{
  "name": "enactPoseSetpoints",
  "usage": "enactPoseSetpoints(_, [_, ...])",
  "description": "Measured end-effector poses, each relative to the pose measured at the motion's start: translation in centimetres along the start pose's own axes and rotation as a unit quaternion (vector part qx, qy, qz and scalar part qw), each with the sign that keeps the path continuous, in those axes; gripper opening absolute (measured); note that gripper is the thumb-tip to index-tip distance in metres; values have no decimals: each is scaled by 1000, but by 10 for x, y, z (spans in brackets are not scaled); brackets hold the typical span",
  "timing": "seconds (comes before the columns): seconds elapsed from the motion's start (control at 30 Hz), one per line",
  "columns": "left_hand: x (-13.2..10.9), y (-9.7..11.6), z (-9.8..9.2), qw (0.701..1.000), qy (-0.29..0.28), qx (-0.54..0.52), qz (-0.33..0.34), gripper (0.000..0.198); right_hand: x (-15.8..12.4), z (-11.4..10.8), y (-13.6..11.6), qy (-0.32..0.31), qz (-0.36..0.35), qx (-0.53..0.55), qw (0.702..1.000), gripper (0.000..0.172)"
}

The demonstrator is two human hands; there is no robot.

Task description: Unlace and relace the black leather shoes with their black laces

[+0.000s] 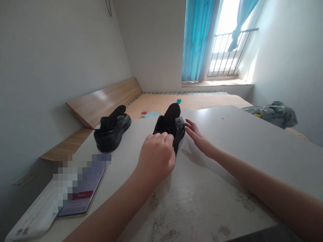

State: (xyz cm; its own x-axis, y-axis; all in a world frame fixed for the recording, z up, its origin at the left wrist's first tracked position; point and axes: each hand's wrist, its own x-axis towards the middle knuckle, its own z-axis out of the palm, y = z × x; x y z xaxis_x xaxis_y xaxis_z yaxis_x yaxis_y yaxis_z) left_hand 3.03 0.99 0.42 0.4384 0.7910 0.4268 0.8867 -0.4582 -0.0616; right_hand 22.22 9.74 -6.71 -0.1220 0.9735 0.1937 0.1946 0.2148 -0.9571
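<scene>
Daylight from the barred window (pixel 224 57), beside a blue curtain (pixel 198 40), falls across the white table (pixel 239 144) on my feed, with a pale wooden platform (pixel 207 100) beyond it. I find the black shoe (pixel 180 127) being worked on at the middle of the tabletop, toward its far edge, with a dark flap standing up out of its opening; whether that is a tongue or an insole I can't tell.

On that shoe, my left hand (pixel 158 153) has its fingers folded down, clamped on the near end, though I can't see which part they grip. My right hand (pixel 198 136) lies alongside, fingers straight and a little spread, tips at the shoe's right side; touching or just short, I can't say.

As for progress, I judge this shoe to be mid-handling, with its flap up and its opening not closed over. Its mate, the second shoe (pixel 111 134), sits well apart to the left, flap likewise raised, with no hand on it; nothing I see marks either shoe as finished.
</scene>
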Motion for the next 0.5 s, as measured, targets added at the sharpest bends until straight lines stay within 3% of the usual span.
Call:
enactPoseSetpoints(0.27, [-14, 20, -8, 996, 36, -35, 69, 12, -8, 3, 7, -22, -27, -61, 998, 78])
enactPoseSetpoints(0.5, [-27, 40, -15, 977, -13, -192, 87, 21, -21, 7, -2, -101, -34, -42, 993, 66])
